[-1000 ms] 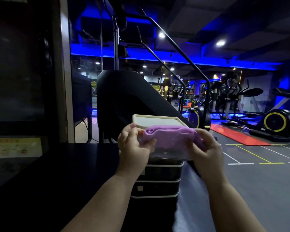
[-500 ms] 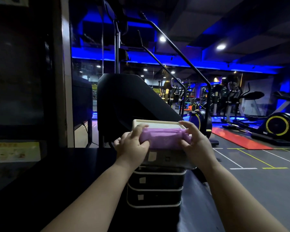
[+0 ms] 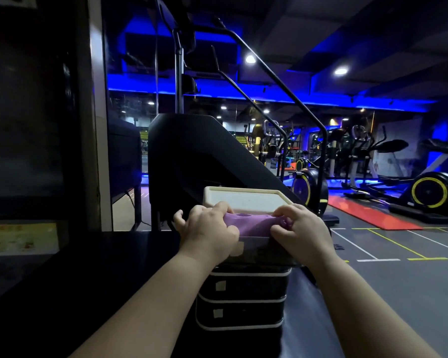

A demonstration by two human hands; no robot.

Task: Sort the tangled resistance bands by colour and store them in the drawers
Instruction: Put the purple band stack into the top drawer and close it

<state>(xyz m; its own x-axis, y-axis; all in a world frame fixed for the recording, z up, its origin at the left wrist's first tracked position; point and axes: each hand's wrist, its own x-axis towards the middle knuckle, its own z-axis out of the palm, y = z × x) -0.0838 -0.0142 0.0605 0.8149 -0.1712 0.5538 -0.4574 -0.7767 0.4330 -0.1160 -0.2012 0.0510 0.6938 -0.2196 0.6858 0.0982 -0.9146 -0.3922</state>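
Hands: left hand (image 3: 208, 229) & right hand (image 3: 301, 232) fingers curled, gripping purple band (image 3: 251, 224) ends at top drawer (image 3: 259, 248) front edge.

Hands, two: left hand (image 3: 207, 232), right hand (image 3: 300, 233); purple band (image 3: 251, 224), one; drawer unit (image 3: 243, 200), one; drawers visible, three: top drawer (image 3: 259, 250), middle drawer (image 3: 246, 286), bottom drawer (image 3: 243, 315); white labels (image 3: 220, 286), three; red mat (image 3: 373, 215), one.

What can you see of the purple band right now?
The purple band is a soft, matte, stretchy-looking strip folded into a flat bundle. The left hand grips one end, the right hand pinches the other, holding it over the pulled-out top drawer of the black stack, below the cream top. Fingers hide both ends.
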